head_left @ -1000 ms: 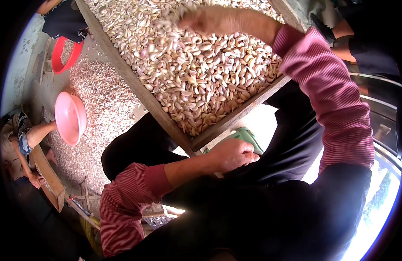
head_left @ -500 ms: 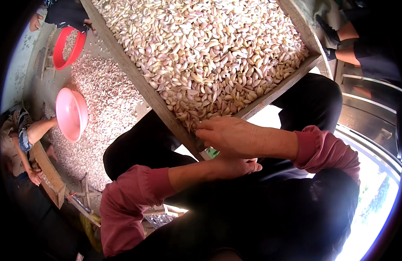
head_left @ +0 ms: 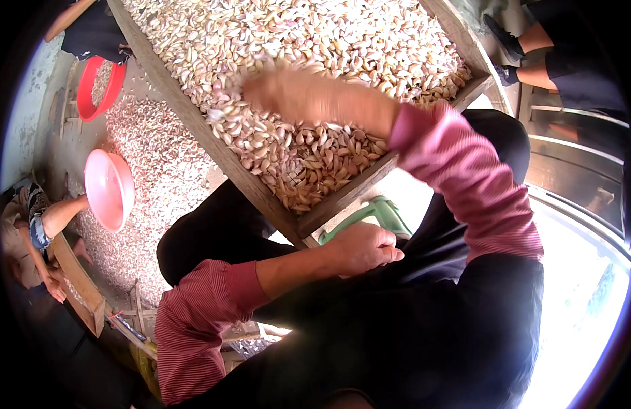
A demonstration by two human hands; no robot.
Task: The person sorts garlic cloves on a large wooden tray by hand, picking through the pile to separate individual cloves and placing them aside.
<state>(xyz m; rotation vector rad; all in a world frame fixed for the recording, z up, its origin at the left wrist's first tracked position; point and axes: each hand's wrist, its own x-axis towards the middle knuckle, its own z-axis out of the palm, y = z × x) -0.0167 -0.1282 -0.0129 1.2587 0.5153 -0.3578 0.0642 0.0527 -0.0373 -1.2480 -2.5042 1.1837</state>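
Note:
A wooden tray [head_left: 167,80] filled with loose garlic cloves [head_left: 343,51] slants over my knees, one corner toward me. Reaching across it, my right hand [head_left: 285,94] is on or just above the cloves; motion smears its fingers, so I cannot make out a grip. In front of my lap, just short of the tray's near corner, my left hand [head_left: 362,249] is closed in a fist. Whatever it may hold is hidden inside the fingers. Between my knees, below the tray, part of a green plastic thing [head_left: 384,215] shows.
Many cloves and skins [head_left: 152,177] lie spread on the floor to the left. A pink basin [head_left: 111,191] and a red basin [head_left: 90,88] stand there. Another person's hand [head_left: 55,286] rests by a second wooden tray [head_left: 77,290]. A person's legs [head_left: 534,54] are at upper right.
My right hand has moved from beside my left hand, up and left over the cloves. The left stays low and closed. More of the green thing shows now, and the tray appears slightly shifted left.

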